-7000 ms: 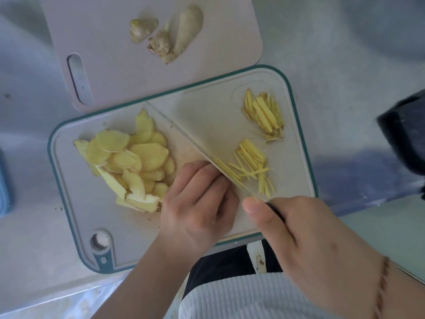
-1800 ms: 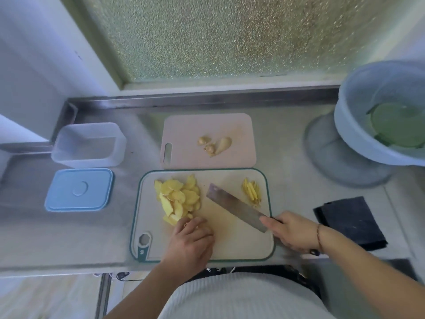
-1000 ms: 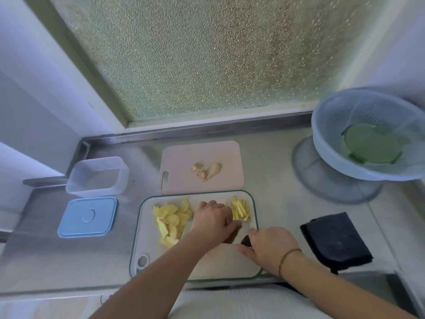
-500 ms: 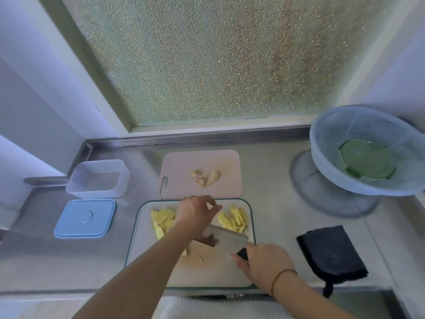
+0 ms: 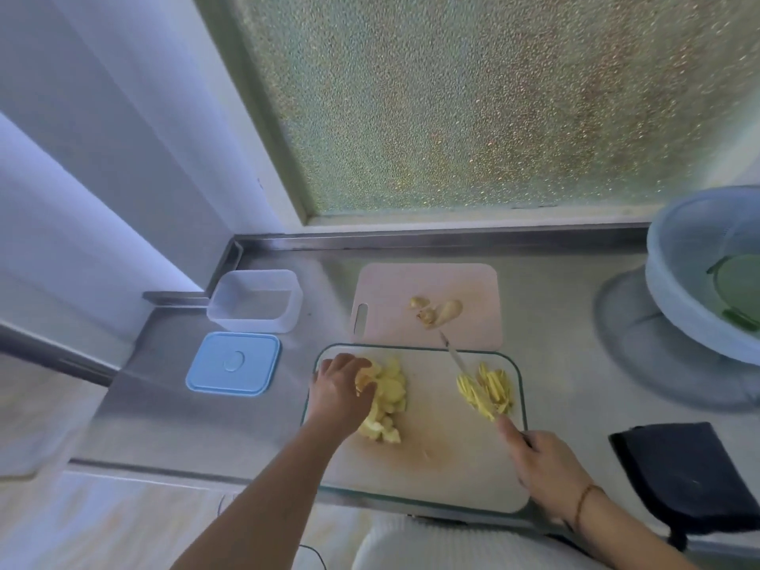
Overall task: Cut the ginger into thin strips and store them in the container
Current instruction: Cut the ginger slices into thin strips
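So the left hand (image 5: pixel 341 388) has gone back onto the ginger slices (image 5: pixel 388 399), fingers curling on one, while the right hand (image 5: pixel 547 466) grips the knife (image 5: pixel 456 357) beside the strips (image 5: pixel 487 388). Container (image 5: pixel 255 300) still empty.

The steel counter (image 5: pixel 164 421) carries a clear container (image 5: pixel 255 300), blue lid (image 5: pixel 233 363), two cutting boards (image 5: pixel 427 446) (image 5: pixel 473 290), a dark cloth (image 5: pixel 691 475) and a colander bowl (image 5: pixel 695 281).
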Available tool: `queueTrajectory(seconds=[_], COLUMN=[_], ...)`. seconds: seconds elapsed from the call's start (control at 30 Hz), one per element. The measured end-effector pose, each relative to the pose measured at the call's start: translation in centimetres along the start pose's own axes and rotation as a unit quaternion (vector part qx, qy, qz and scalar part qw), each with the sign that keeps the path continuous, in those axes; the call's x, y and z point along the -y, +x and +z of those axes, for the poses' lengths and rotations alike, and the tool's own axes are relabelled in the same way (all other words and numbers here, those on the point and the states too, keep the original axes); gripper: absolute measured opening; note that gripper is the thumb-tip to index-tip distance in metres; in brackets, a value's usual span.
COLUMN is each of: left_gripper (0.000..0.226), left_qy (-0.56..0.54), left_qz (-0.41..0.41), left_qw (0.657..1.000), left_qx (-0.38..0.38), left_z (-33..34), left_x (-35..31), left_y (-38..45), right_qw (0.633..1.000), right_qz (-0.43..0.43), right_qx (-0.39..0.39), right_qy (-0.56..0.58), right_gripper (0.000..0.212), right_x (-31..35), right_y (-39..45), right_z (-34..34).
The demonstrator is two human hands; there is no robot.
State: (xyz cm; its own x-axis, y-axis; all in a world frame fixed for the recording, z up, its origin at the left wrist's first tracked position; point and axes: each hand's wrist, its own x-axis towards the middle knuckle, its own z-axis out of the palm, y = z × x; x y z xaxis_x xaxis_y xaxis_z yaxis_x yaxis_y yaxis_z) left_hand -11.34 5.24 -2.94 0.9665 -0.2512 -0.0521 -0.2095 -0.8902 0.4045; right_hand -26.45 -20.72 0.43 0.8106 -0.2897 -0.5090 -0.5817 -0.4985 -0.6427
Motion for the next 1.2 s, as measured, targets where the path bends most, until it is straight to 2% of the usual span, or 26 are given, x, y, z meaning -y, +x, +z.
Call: queueTrajectory(seconds=[0.07,0.13,0.23,0.37,0.5,0.57,0.67,0.77,0.83,0.97,1.07,1.1,1.2], left_gripper=[0.031,0.034,0.042,0.035,0.017,0.015,0.021,0.027,0.029,0.026,0.015,0.013,0.023], left_qy=[0.02,0.097,0.214,0.257,0.154,0.014,-0.183,-0.217,-0.161,0.05,0.132,0.143,0.145], left_qz=[0.054,0.118,0.147,0.187,0.164,0.113,0.019,-0.023,-0.011,0.094,0.199,0.198,0.129], left_qw=[0.998,0.987,0.953,0.933,0.96,0.979,0.963,0.94,0.947,0.964,0.966,0.968,0.979], left_qx=[-0.01,0.057,0.154,0.169,0.165,0.171,0.197,0.262,0.277,0.242,0.095,0.055,0.064], left_z=[0.0,-0.3,-0.5,-1.1,-1.9,-2.0,-1.7,0.4,1.8,3.0,2.4,2.2,1.2], left_x=[-0.7,-1.7,-2.9,-3.7,-4.6,-5.1,-6.5,-7.1,-7.4,-7.3,-5.9,-5.3,-3.3], left_y=[0.2,0.5,1.3,2.2,2.6,2.3,0.8,-0.8,-1.7,-2.3,-0.7,0.1,2.2], right_qw=[1.0,1.0,0.999,0.999,1.0,0.999,0.994,0.991,0.991,0.993,0.993,0.992,0.992], right_qz=[-0.003,-0.008,-0.021,-0.024,-0.004,0.011,0.042,0.061,0.065,0.067,0.065,0.063,0.059], right_qx=[0.001,0.006,0.005,0.002,-0.003,-0.007,-0.014,-0.018,-0.02,-0.022,-0.016,-0.015,-0.015], right_qy=[-0.006,-0.017,-0.03,-0.022,0.009,0.044,0.1,0.115,0.111,0.09,0.1,0.105,0.109], right_gripper=[0.065,0.065,0.064,0.063,0.063,0.064,0.063,0.063,0.063,0.064,0.062,0.062,0.061], right_x=[0.1,0.4,0.6,0.7,0.4,0.2,0.1,0.0,0.0,0.1,0.2,0.3,0.4], right_y=[0.0,-0.1,-0.3,-0.5,-0.4,-0.4,-0.4,-0.3,-0.2,0.0,0.1,0.1,0.2], right_z=[0.2,0.3,0.5,0.7,0.7,0.7,0.6,0.6,0.7,1.0,1.1,1.1,1.2])
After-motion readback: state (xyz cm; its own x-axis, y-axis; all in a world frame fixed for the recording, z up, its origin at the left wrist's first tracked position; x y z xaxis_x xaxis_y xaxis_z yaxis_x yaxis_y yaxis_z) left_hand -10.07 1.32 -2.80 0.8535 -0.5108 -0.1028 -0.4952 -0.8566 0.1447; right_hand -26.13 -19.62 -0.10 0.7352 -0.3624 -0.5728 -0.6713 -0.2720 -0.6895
